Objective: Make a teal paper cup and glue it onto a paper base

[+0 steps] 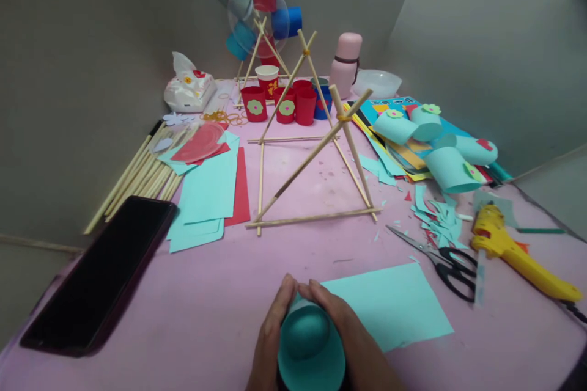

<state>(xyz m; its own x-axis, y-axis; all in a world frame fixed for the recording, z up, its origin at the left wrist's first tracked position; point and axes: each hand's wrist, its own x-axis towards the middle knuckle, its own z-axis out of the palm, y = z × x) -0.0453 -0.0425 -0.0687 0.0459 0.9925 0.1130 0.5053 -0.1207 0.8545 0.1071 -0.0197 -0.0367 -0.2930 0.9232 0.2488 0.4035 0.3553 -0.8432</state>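
- Left hand [270, 333]: curled round the left side of a rolled teal paper tube [310, 348], fingers bent close to the paper, fingertips meeting those of the other hand over the tube's far end.
- Right hand [342, 327]: wrapped round the right side of the same tube, fingers partly closed and pressed on the paper; both hands hold the roll together.
- Rolled teal paper tube: held at the near table edge, directly between the hands, its open mouth facing the camera.
- Teal paper sheet [394, 302]: flat on the pink table [215, 293], just right of the right hand, one edge running under it.
- Scissors [443, 259]: beyond the sheet, right of the hands, blades shut as far as can be told.
- Yellow glue gun [516, 253]: further right, near the table's right edge.
- Stick frame [316, 165]: straight ahead of the hands, well apart; bare pink surface lies between.
- Black phone [103, 272]: left of the left hand, well apart, overhanging the left table edge.
- Paper stack [208, 195] and loose sticks [137, 174]: ahead to the left.
- Teal paper rolls [435, 143] and paper scraps [435, 214]: ahead to the right.
- Red cups [279, 104] and paper wheel [259, 9]: at the far edge, against the wall.
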